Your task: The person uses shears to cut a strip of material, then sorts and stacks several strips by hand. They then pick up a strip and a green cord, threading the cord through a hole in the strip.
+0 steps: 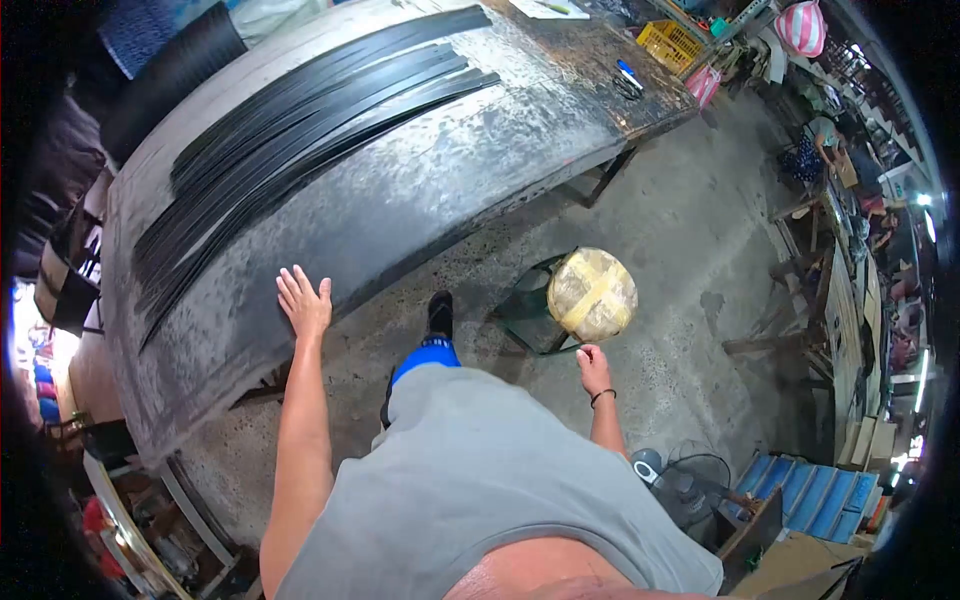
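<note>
My left hand [305, 303] lies flat with fingers spread at the near edge of a large, worn metal-topped table [400, 190]; it holds nothing. Long black strips [310, 120], possibly rubber, are laid side by side in loose bundles across the table beyond that hand. On my other side, my right hand [594, 370] hangs low with its fingers curled closed, and no object shows in it. Just past its fingertips stands a stool with a round padded seat [595, 293], crossed by yellow tape, on a dark green frame [530, 305].
A blue pen [627, 70] and dark scissors [628, 88] lie on the table's right end. Behind it is a yellow crate [670, 47]. A fan [690, 485] and a blue slatted panel [810, 495] stand at lower right. A person [815, 150] is at far right.
</note>
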### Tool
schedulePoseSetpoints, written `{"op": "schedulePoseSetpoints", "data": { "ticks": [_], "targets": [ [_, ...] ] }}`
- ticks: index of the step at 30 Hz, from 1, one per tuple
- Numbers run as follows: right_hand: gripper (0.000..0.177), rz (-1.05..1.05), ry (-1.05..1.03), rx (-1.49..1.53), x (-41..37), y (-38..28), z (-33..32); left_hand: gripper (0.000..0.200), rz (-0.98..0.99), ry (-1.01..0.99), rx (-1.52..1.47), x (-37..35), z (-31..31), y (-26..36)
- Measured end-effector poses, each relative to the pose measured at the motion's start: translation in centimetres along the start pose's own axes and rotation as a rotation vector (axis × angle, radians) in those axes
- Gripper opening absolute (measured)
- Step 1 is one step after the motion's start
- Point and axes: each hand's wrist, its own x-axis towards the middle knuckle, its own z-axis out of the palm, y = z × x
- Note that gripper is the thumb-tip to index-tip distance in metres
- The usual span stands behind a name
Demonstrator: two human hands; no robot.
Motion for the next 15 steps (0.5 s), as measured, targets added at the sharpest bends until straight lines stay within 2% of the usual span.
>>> {"op": "schedulePoseSetpoints", "data": {
  "ticks": [2,3,4,6,7,8,10,14,15],
  "targets": [
    [0.029,0.045,-0.067,-0.010,2.5,-1.0,-0.4,0.074,0.027,-0.053,0.036,2.6,1.3,3.2],
    [0.025,0.134,-0.118,-0.001,3.1,-3.2,-1.6,0.073,0.080,-0.052,0.070,3.7,1.0,5.1],
    [0.025,0.152,-0.125,-0.011,4.4,-1.4,-1.7,0.073,0.134,-0.044,0.104,5.2,0.9,6.9],
    [0.024,0.309,0.012,0.168,5.3,3.7,-2.7,0.073,0.297,-0.050,0.061,7.7,2.0,9.7],
    [0.026,0.432,0.025,0.259,5.2,3.2,-3.8,0.074,0.324,-0.078,0.062,8.9,2.2,11.6],
    [0.026,0.448,0.031,0.253,4.8,2.8,-4.7,0.074,0.350,-0.104,0.059,10.0,2.5,13.6],
    [0.028,0.640,0.048,0.019,4.6,2.6,-6.3,0.075,0.394,-0.153,0.042,11.9,2.4,18.3],
    [0.029,0.640,-0.001,-0.043,7.4,3.6,-8.4,0.077,0.507,-0.201,0.007,14.7,4.3,27.9],
    [0.029,0.542,0.087,-0.124,9.4,3.0,-9.0,0.077,0.508,-0.202,0.011,15.2,4.9,30.3]
  ]
}}
